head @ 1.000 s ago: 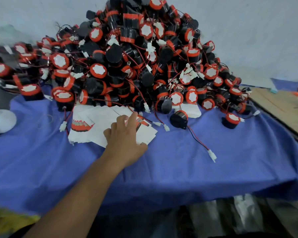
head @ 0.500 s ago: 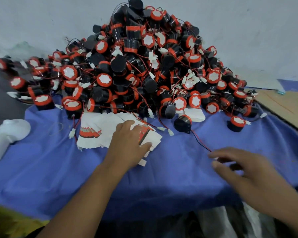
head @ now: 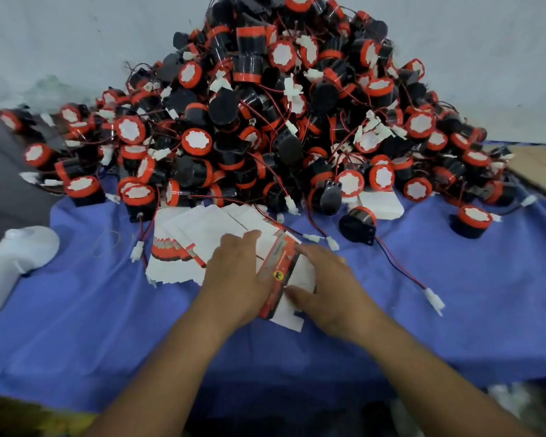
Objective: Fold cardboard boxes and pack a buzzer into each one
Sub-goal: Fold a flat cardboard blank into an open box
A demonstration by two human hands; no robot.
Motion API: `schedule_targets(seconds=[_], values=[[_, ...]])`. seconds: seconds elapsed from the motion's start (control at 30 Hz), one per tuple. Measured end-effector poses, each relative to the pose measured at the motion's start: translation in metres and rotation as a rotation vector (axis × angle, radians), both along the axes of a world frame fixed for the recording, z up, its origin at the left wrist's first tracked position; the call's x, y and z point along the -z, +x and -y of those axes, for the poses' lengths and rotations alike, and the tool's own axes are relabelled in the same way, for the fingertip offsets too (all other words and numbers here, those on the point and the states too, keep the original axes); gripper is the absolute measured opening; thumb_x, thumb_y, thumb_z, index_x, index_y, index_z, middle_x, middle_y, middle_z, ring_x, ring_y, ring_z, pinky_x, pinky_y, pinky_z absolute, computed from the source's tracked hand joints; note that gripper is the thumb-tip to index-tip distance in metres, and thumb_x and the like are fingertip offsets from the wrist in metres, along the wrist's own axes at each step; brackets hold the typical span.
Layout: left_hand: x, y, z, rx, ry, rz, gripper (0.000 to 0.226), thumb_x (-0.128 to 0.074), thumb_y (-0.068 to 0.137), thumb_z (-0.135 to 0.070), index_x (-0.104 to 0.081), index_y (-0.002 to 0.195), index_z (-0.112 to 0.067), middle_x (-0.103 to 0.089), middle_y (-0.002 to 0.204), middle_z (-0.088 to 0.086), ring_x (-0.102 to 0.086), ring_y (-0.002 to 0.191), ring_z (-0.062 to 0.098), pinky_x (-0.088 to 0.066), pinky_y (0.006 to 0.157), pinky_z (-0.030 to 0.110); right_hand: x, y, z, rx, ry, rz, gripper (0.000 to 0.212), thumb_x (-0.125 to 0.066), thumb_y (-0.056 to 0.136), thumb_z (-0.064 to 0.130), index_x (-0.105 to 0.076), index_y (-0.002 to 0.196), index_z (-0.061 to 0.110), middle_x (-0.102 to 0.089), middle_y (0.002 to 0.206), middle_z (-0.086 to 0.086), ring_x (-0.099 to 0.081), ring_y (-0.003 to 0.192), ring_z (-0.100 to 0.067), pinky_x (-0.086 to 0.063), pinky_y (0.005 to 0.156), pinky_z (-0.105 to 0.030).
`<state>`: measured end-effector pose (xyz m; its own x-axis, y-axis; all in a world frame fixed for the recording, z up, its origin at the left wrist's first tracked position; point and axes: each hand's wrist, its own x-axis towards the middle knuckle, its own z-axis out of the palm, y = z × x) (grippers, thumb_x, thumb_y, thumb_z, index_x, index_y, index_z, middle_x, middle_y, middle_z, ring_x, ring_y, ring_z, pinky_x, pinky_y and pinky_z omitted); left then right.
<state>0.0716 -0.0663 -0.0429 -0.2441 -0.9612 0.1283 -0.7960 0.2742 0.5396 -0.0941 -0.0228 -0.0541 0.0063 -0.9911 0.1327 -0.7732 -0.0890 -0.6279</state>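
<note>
A big heap of black-and-orange buzzers (head: pixel 265 121) with red-black wires fills the back of the blue cloth (head: pixel 76 326). In front of it lies a fanned stack of flat white boxes (head: pixel 196 234). My left hand (head: pixel 237 279) rests on the stack with its fingers stretched forward. My right hand (head: pixel 325 288) pinches the top flat box (head: pixel 279 272), whose red-and-black printed side is tilted up between both hands. A single buzzer (head: pixel 358 225) lies loose just right of the stack, its wire ending in a white connector (head: pixel 434 299).
A white plastic object (head: pixel 16 260) lies at the cloth's left edge. Another loose buzzer (head: pixel 470 220) stands at the right. A brown cardboard sheet (head: pixel 539 168) lies at the far right. A white wall rises behind the heap.
My right hand came in from the right and took hold of the top flat box. My left hand stayed on the stack. The top box's printed side has tilted up.
</note>
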Motion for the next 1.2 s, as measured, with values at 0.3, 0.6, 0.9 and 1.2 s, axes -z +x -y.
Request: schedule_targets(seconds=[0.3,0.6,0.9,1.2], values=[[-0.005,-0.001,0.0,-0.038,0.147,-0.276,0.07,-0.064,0.09,-0.031,-0.034,0.152,-0.019,-0.058,0.115,-0.006,-0.055,0.101,0.016,-0.045,0.091,0.032,0.002,-0.004,-0.002,0.003,-0.006,0.065,0.056,-0.075,0.088,0.025,-0.05,0.138,0.033,-0.051,0.133,0.011,-0.043,0.126,-0.013,-0.038,0.106,-0.028],[-0.008,0.0,-0.005,-0.017,0.186,-0.406,0.063,-0.065,0.09,-0.036,-0.038,0.147,-0.028,-0.053,0.134,-0.005,-0.056,0.113,0.011,-0.048,0.094,0.032,0.003,-0.009,-0.009,0.215,0.024,0.133,0.049,-0.075,0.088,0.028,-0.048,0.126,0.042,-0.05,0.117,0.019,-0.044,0.118,-0.012,-0.044,0.102,-0.034],[-0.003,-0.014,-0.017,0.09,-0.004,-0.391,0.073,-0.071,0.083,-0.048,-0.034,0.145,-0.036,-0.039,0.135,-0.018,-0.04,0.12,0.001,-0.037,0.099,0.023,-0.016,-0.021,-0.004,0.328,0.05,1.206,0.022,-0.058,0.093,-0.01,-0.068,0.111,-0.001,-0.076,0.101,-0.018,-0.074,0.095,-0.034,-0.061,0.085,-0.045],[-0.006,-0.026,-0.034,0.119,-0.19,-0.218,0.096,-0.065,0.074,-0.074,-0.02,0.149,-0.033,-0.025,0.149,-0.012,-0.018,0.136,0.01,-0.033,0.112,0.044,-0.034,-0.032,-0.011,0.289,-0.012,1.307,0.022,-0.053,0.101,0.011,-0.068,0.116,0.008,-0.075,0.108,-0.015,-0.073,0.097,-0.03,-0.059,0.085,-0.048]])
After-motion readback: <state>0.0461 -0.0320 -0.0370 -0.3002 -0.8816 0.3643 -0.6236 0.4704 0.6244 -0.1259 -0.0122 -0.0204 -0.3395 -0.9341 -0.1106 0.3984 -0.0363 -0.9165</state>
